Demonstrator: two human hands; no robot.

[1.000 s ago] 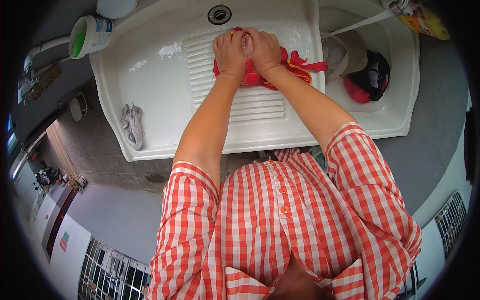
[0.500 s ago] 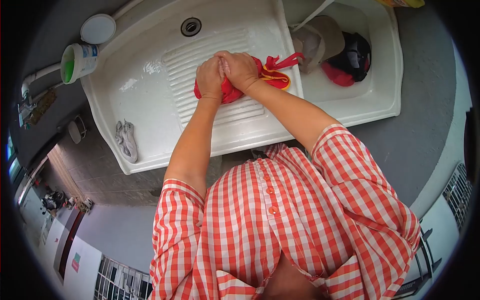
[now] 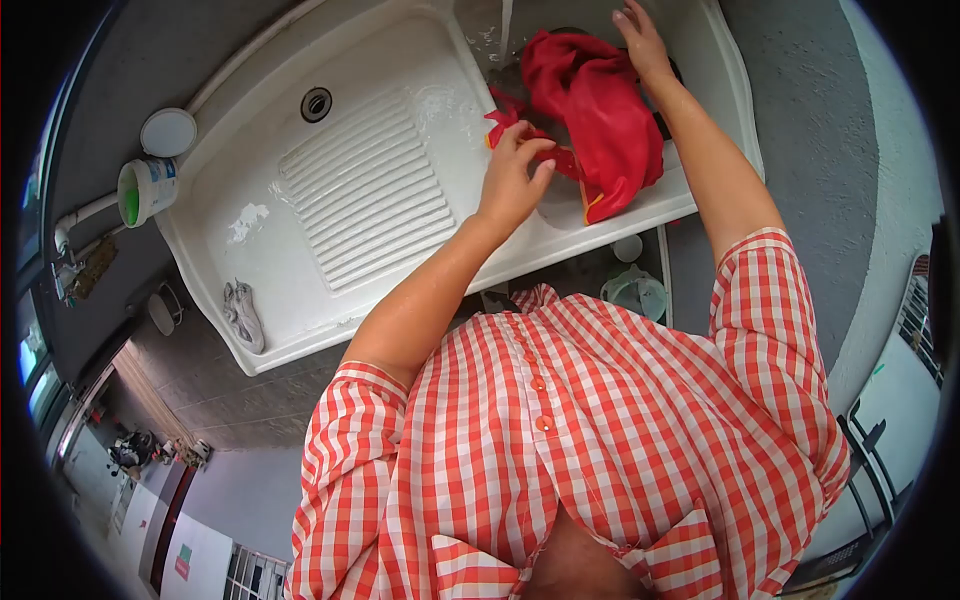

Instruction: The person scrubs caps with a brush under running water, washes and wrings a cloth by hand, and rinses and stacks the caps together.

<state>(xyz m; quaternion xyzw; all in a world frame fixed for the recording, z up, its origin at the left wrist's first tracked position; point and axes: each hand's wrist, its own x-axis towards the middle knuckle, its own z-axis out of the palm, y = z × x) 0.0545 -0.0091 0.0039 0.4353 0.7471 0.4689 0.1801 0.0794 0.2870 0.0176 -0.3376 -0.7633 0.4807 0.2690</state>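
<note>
A wet red cloth with yellow edging and ties [image 3: 605, 120] lies bunched in the right basin and partly over its front rim. My left hand [image 3: 515, 180] is at the cloth's left side by its ties, thumb and fingers apart. Past the cloth's far right side, my right hand [image 3: 645, 45] is open with its fingers spread. A thin stream of water [image 3: 506, 25] runs down into the right basin, left of the cloth. The caps in this basin are mostly hidden under the cloth; only dark parts show.
The white sink [image 3: 235, 300] has a ribbed washboard [image 3: 370, 190] and a drain [image 3: 316, 104]. A grey rag [image 3: 242, 318] lies in its near left corner. Outside its left edge are a white tub [image 3: 150, 190] and a round white lid [image 3: 168, 132]. A translucent container [image 3: 636, 293] stands below the sink.
The red cloth has gone from the washboard to the right basin, covering most of the caps. My hands, pressed together on it before, have moved right and apart. The view has shifted too.
</note>
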